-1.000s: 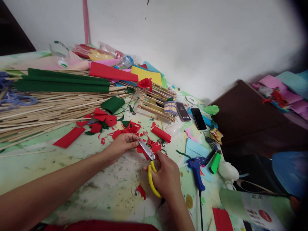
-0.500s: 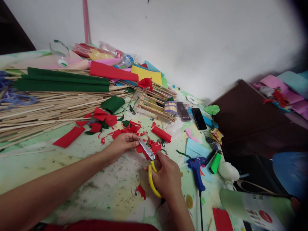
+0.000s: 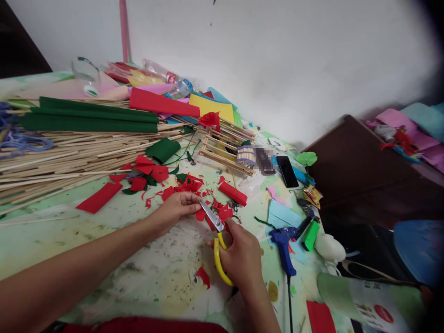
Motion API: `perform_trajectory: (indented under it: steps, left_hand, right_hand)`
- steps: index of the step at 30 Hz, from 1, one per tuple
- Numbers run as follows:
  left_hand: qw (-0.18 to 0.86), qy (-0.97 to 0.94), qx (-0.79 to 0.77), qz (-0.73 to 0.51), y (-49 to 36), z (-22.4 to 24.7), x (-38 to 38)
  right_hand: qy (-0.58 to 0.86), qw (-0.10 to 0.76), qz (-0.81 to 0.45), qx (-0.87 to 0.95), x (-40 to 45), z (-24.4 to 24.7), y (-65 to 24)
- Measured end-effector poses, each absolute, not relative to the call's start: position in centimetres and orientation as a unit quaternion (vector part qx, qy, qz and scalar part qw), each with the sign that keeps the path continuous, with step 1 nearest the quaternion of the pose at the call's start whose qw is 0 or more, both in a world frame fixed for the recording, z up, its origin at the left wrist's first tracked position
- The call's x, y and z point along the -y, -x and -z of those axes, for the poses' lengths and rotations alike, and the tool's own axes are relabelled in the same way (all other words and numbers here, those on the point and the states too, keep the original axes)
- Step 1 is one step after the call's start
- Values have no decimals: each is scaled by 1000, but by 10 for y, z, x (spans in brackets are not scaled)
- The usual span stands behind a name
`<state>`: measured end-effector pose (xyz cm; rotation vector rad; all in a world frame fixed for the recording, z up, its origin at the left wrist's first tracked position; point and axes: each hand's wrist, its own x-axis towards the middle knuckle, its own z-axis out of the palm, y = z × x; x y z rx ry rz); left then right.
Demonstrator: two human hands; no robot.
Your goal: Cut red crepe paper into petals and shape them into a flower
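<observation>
Yellow-handled scissors (image 3: 217, 263) are held in my right hand (image 3: 241, 249), their blades pointing up and left and looking nearly closed. The blade tips reach the fingertips of my left hand (image 3: 180, 206), which is closed in a pinch. What those fingers hold is too small and hidden to make out. Red paper scraps (image 3: 189, 184) lie just beyond my left hand, with more under and beside the blades. A rolled red paper piece (image 3: 232, 193) rests to the right of the pile.
Bamboo sticks (image 3: 76, 152) and folded green paper (image 3: 93, 118) cover the left side. Behind the scraps stands a small stick frame (image 3: 225, 145). A blue glue gun (image 3: 284, 247), a phone (image 3: 286, 171) and a green cylindrical container (image 3: 336, 291) are on the right.
</observation>
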<state>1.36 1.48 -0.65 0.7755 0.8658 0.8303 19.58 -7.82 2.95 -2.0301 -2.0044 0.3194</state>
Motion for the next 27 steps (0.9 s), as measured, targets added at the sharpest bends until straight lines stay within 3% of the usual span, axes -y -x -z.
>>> perform_trajectory:
  steps: [18,21,27]
  left_hand:
    - [752,-345,-417,-376,-13,3,-14]
    - [756,-343,-409,-379,-13,3,-14]
    - [752,-352,-408,-380,-18,2,-2]
  right_hand:
    - [741,170,-94,642,79,-28,-196]
    - [743,234,-156,608,78,-26,-195]
    - [651,456,-419,439,77,-19,-182]
